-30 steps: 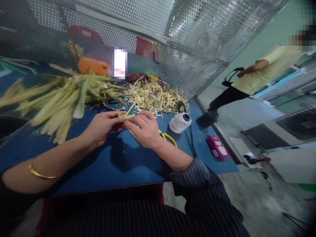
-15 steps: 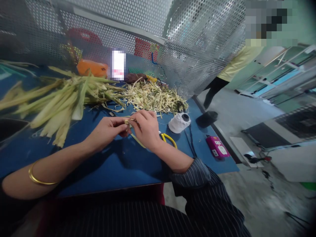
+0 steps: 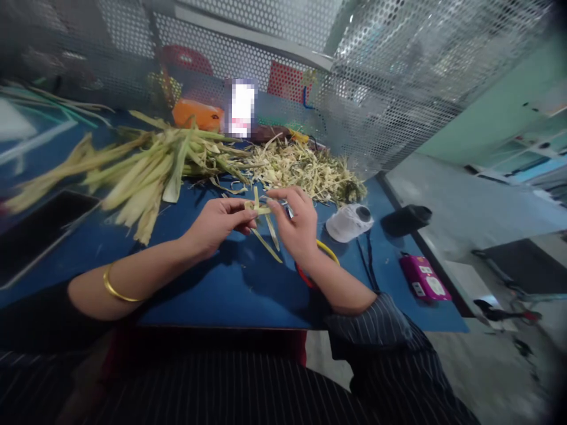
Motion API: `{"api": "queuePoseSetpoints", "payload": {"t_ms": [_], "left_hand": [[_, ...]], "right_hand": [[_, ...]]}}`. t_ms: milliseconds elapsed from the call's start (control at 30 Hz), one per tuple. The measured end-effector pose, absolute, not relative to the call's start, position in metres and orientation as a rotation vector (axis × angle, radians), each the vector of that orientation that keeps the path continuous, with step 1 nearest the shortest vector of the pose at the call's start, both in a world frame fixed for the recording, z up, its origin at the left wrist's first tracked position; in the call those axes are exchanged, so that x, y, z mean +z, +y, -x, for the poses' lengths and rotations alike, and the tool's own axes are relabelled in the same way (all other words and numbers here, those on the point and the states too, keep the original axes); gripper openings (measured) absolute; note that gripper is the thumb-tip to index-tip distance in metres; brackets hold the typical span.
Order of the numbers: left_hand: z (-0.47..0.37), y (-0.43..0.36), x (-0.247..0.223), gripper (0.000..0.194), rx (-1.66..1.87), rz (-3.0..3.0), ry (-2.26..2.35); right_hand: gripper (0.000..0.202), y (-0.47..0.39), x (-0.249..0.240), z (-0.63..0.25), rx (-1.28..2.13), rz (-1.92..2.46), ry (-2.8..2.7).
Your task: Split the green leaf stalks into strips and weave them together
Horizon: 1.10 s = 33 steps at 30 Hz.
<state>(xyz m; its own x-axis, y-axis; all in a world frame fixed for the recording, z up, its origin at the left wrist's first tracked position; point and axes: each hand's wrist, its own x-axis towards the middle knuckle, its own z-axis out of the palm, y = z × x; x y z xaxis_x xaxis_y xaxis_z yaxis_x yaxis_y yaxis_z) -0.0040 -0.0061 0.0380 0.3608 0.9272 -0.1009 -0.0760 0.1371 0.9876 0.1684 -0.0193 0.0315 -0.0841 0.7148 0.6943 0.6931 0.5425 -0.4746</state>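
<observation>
My left hand (image 3: 221, 223) pinches a small crossed piece of pale strips (image 3: 253, 208), which look like corn husk, between thumb and fingers. Loose strip ends stick up and to the right, and longer ones trail down toward the table. My right hand (image 3: 295, 221) is just right of the piece, its thumb and index finger apart near a strip's end; whether they touch it I cannot tell. Under my right wrist lie scissors (image 3: 328, 252) with yellow and red handles, partly hidden by the forearm.
On the blue table (image 3: 212, 295) are a husk bundle (image 3: 146, 165), a pile of shreds (image 3: 305, 168), a white thread cone (image 3: 349, 223), a black cylinder (image 3: 406, 220), a purple pack (image 3: 426, 277) and an orange pouch (image 3: 197, 115). Perforated metal sheet (image 3: 283, 35) stands behind.
My right fingers have parted and drawn back from the left hand, exposing the crossed strips. The view has swung left, so the table's things sit further right; the person behind has left view.
</observation>
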Motion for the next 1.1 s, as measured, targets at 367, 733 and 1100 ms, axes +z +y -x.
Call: {"api": "queuePoseSetpoints", "payload": {"t_ms": [367,733,1100], "left_hand": [[0.004,-0.004,0.034,0.027,0.947,-1.108,0.9],[0.003,-0.003,0.034,0.042,1.066,-1.159,1.014],[0.007,-0.004,0.037,0.019,0.87,-1.345,0.963]], "right_hand": [[0.015,-0.026,0.026,-0.174,-0.932,0.986,-2.094],[0.013,-0.027,0.031,-0.162,-0.011,1.212,-1.929],[0.001,-0.021,0.03,-0.166,0.053,1.203,-1.899]]}}
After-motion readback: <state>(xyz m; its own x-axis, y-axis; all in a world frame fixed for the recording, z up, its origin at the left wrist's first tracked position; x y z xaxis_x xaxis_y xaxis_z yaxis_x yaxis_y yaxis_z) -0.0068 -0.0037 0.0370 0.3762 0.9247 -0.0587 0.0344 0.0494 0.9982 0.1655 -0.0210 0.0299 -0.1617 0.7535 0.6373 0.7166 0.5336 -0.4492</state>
